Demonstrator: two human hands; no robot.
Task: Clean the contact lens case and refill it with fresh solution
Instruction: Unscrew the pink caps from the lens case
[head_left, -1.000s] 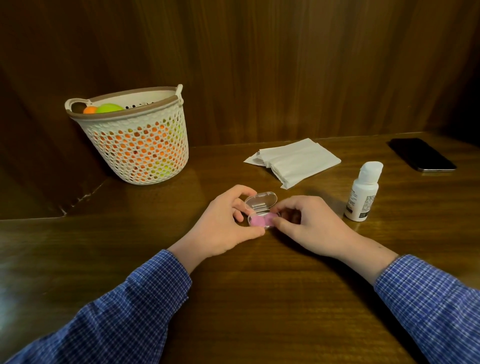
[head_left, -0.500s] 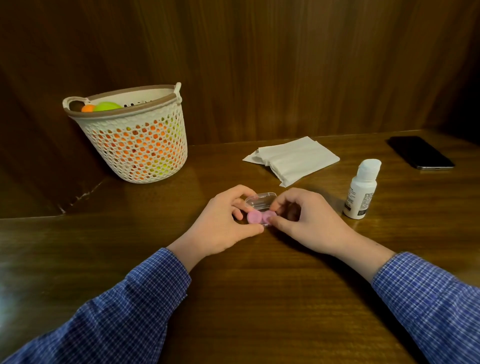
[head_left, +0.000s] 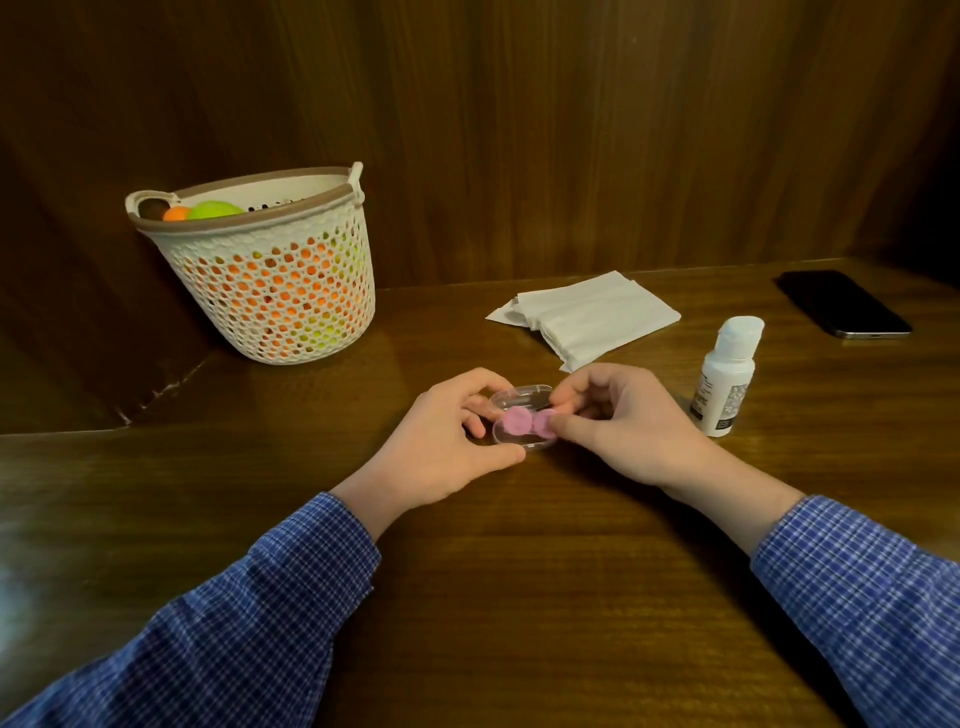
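Wooden table (head_left: 519, 597): both hands' fingers (head_left: 470, 402) pinch the contact lens case (head_left: 522, 422); bottle (head_left: 724, 376) label unreadable

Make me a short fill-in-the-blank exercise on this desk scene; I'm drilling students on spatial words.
1. The clear box held by both hands, left and right, holds a lens case coloured ____.
2. The solution bottle stands upright, its cap ____.
3. The phone lies ____ the bottle.
4. The basket sits to the ____ of the tissues.

Answers: pink; closed; behind; left
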